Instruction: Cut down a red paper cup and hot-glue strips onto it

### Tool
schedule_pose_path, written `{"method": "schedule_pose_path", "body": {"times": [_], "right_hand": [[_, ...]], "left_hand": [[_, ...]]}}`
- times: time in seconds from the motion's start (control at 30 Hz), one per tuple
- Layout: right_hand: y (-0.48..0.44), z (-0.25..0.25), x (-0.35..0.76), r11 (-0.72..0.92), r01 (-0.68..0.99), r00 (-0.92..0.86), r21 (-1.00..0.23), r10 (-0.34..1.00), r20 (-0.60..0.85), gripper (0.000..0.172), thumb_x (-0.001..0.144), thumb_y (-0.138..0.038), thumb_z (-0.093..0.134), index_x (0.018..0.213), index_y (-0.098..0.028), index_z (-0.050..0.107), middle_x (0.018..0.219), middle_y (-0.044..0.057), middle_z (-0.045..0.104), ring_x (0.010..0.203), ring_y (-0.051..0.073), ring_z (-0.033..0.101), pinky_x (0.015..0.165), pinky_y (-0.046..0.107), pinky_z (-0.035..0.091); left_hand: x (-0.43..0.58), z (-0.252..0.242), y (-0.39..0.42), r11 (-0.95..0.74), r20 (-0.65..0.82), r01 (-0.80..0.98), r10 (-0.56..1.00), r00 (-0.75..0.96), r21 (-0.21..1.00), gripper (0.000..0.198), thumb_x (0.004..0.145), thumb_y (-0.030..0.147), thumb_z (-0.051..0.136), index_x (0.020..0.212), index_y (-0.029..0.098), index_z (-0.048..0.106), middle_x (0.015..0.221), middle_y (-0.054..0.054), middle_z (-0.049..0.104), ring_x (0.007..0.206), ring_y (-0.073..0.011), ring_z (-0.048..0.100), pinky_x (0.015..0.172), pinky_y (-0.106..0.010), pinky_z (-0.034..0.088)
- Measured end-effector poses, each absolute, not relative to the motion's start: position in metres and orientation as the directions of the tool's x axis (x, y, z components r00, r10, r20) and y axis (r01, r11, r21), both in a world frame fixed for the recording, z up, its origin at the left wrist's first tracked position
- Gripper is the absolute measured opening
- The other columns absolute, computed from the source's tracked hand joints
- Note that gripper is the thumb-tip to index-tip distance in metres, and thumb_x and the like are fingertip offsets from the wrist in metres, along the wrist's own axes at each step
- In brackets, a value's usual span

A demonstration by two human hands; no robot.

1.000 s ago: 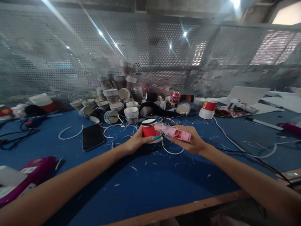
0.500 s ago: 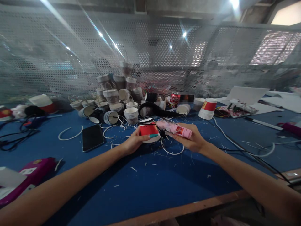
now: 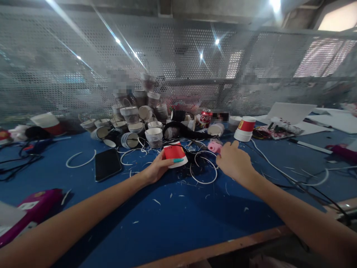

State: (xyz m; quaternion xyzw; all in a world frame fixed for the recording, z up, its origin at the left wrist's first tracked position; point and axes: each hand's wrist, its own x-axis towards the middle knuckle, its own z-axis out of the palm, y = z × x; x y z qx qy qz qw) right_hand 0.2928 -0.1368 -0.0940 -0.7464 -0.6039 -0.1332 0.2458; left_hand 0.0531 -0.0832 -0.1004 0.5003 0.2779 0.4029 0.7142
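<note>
My left hand (image 3: 156, 166) is closed around a red and white paper cup (image 3: 175, 153), with the thumb across its side. The cup is tilted and held just above the blue table. To its right, my right hand (image 3: 234, 159) is closed on a pink glue gun (image 3: 214, 146). Most of the gun is hidden behind my fingers, and its rear end shows beside the thumb. A ring of white cord (image 3: 203, 182) lies on the table between my hands, next to a dark tangle of cord.
Many grey-white cups (image 3: 154, 137) with handles are piled behind my hands. A phone (image 3: 107, 164) lies left, near a purple device (image 3: 41, 204). A red can (image 3: 205, 117) and stacked red-and-white cups (image 3: 244, 128) stand at the back. Loose cords and white scraps litter the blue table (image 3: 178, 223).
My right hand has moved right and away from the cup, carrying the pink glue gun and turning it. My left hand stays nearly in place, still holding the cup.
</note>
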Motion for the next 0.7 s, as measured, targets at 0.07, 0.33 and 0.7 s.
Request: {"method": "schedule_pose_path", "body": {"times": [0.07, 0.33, 0.7], "right_hand": [[-0.136, -0.098, 0.292, -0.170, 0.954, 0.271, -0.247, 0.844, 0.463, 0.016, 0.066, -0.023, 0.059, 0.077, -0.012, 0.053, 0.086, 0.020, 0.049, 0.077, 0.033, 0.055, 0.059, 0.045, 0.043], [-0.154, -0.071, 0.270, 0.605, 0.737, -0.298, -0.300, 0.691, 0.659, 0.052, 0.062, -0.008, 0.044, 0.113, -0.019, 0.042, 0.126, 0.012, 0.045, 0.116, 0.030, 0.034, 0.097, 0.051, 0.028], [-0.149, -0.080, 0.258, 0.605, 0.523, -0.510, -0.600, 0.787, 0.348, 0.057, 0.061, -0.009, 0.043, 0.116, -0.024, 0.046, 0.128, 0.005, 0.046, 0.110, 0.025, 0.032, 0.097, 0.051, 0.024]], "left_hand": [[0.054, -0.099, -0.084, 0.182, -0.009, -0.284, 0.856, 0.517, 0.941, 0.053, 0.052, 0.018, 0.076, 0.102, 0.016, 0.057, 0.096, -0.006, 0.067, 0.091, -0.0228, 0.061, 0.092, -0.039, 0.041], [0.057, -0.102, -0.083, 0.068, 0.006, -0.146, 0.890, 0.455, 0.987, 0.061, 0.053, 0.019, 0.078, 0.107, 0.016, 0.053, 0.107, -0.009, 0.063, 0.100, -0.0237, 0.058, 0.096, -0.040, 0.038], [0.055, -0.104, -0.084, 0.064, 0.022, -0.141, 0.844, 0.536, 0.988, 0.054, 0.058, 0.016, 0.076, 0.107, 0.021, 0.052, 0.109, -0.005, 0.062, 0.104, -0.0220, 0.057, 0.096, -0.039, 0.037]]}}
